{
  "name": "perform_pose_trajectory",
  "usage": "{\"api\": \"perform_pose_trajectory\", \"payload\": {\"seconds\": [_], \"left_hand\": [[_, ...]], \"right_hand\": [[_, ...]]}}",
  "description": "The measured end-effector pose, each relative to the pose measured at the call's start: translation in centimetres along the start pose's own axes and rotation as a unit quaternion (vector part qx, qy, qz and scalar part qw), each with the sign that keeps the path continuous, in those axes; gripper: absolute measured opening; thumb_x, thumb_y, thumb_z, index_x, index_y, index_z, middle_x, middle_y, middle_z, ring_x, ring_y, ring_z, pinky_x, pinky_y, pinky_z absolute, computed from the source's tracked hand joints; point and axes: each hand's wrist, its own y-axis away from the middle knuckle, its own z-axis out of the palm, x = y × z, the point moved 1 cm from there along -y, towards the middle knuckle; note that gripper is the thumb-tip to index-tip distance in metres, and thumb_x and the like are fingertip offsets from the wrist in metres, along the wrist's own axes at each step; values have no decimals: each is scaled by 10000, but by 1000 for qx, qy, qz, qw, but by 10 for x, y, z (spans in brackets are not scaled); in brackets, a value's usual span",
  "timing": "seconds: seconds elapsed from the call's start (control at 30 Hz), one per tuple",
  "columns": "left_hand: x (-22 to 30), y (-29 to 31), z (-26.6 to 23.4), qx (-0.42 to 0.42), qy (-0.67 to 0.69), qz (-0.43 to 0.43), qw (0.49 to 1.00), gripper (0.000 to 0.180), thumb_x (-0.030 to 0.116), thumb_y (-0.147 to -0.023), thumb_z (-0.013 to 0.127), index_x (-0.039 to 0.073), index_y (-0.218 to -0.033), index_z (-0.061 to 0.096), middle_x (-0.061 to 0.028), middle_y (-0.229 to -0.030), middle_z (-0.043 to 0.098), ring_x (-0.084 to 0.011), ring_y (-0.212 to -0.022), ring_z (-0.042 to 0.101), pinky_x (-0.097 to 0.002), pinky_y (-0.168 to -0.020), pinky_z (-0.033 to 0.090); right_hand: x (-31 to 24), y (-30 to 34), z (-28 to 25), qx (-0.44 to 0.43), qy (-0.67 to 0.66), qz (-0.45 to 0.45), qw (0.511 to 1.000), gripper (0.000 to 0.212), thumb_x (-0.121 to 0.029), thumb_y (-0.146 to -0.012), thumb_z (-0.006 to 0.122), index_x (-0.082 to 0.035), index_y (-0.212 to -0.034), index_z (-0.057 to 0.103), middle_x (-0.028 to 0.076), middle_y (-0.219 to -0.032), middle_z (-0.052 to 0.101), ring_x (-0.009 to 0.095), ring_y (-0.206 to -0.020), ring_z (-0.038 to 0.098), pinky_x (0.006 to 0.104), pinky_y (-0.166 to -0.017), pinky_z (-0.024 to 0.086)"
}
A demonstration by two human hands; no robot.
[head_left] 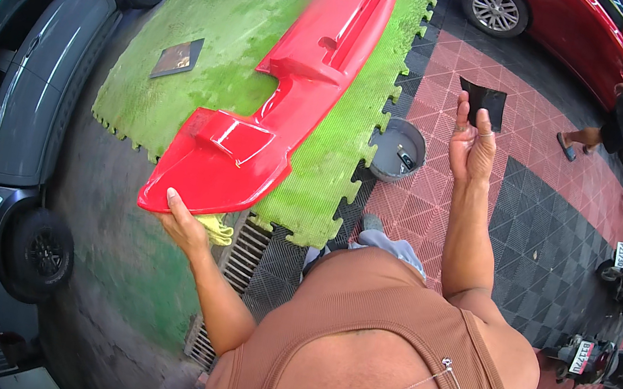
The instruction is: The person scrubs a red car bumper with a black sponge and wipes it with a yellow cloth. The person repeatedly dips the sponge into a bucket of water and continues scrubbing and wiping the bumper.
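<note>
Holding red panel [290,102] in left fingers [177,205], black sheet [492,101] in right fingers [484,126].

A brown, finely ribbed sleeveless top [374,290] with a wide, rounded neckline and a banded edge covers the torso. A thin silver-coloured chain necklace [412,385] carries a small shiny pendant [447,363]. Pale blue-grey cloth legwear [396,249] shows beyond the top. The left hand [187,225] and right hand [472,148] are bare.

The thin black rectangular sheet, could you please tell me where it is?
In the head view, the sheet is above and right of centre, held in the right hand, right of the round grey bucket.
</note>
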Motion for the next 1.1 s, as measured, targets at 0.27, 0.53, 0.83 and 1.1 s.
{"api": "perform_pose_trajectory", "payload": {"seconds": [0.27, 0.53, 0.83, 1.1], "left_hand": [[-5, 0, 1, 1, 23, -1, 1000, 607, 370, -1031, 543, -86, -1408, 405, -295, -1364, 551, -363, -1195, 612, -452, -989, 504], [-8, -6, -2, 0, 16, 22, 1000, 592, 381, -1032, 553, -88, -1374, 433, -266, -1342, 567, -331, -1141, 641, -441, -977, 524], [-26, -12, -6, -92, -26, -119, 988, 707, 539, -1025, 521, -104, -1293, 644, -213, -1202, 705, -291, -1017, 683, -428, -900, 563], [-18, -1, 40, -120, -48, -88, 988, 703, 536, -1027, 519, -106, -1284, 647, -216, -1201, 703, -292, -1026, 680, -425, -909, 556]], "right_hand": [[17, 7, 10, 21, 151, 13, 988, 348, -246, -1082, 506, -6, -1333, 523, 191, -1263, 645, 319, -1182, 663, 430, -947, 585], [47, 4, -5, 125, 349, 2, 929, 518, -460, -1085, 472, -32, -1374, 507, 84, -1361, 572, 180, -1278, 485, 405, -1111, 352], [49, -3, -21, 60, 656, 108, 745, 688, -529, -1090, 218, -73, -1600, 281, 264, -1650, 244, 426, -1557, 144, 550, -1255, 153], [-16, 25, -130, 172, 550, 83, 813, 675, -587, -1070, 345, -113, -1549, 380, 185, -1496, 512, 423, -1385, 473, 676, -1097, 360]]}}
